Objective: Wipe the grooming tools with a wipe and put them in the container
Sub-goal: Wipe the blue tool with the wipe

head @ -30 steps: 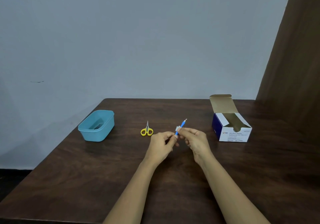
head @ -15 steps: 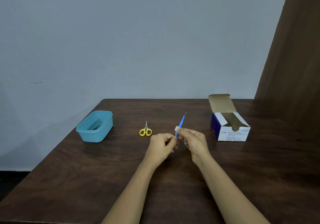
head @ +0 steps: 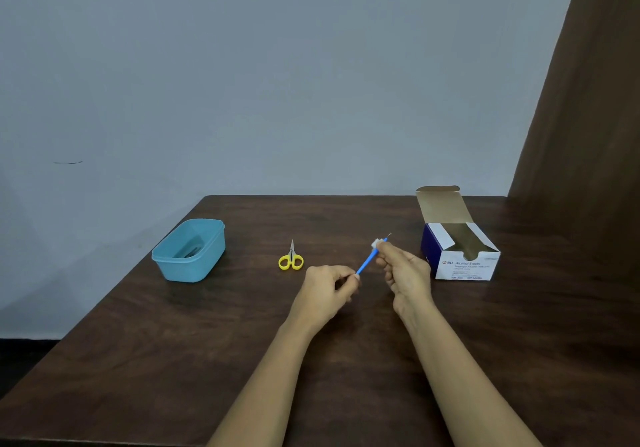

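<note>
Left hand point(head: 327, 285) pinches the blue tool point(head: 367, 263) low, right hand point(head: 403, 270) pinches the wipe point(head: 375, 243) near its tip

The only writing I could make out stood on the white front face of the open cardboard box point(head: 463, 267), which sat toward the right side of the table point(head: 242, 342). It showed a small round logo with the letters "BD" and, just beside it, "Alcohol Swabs" in blue. Below that ran several lines of smaller print, too fine to read.
</note>
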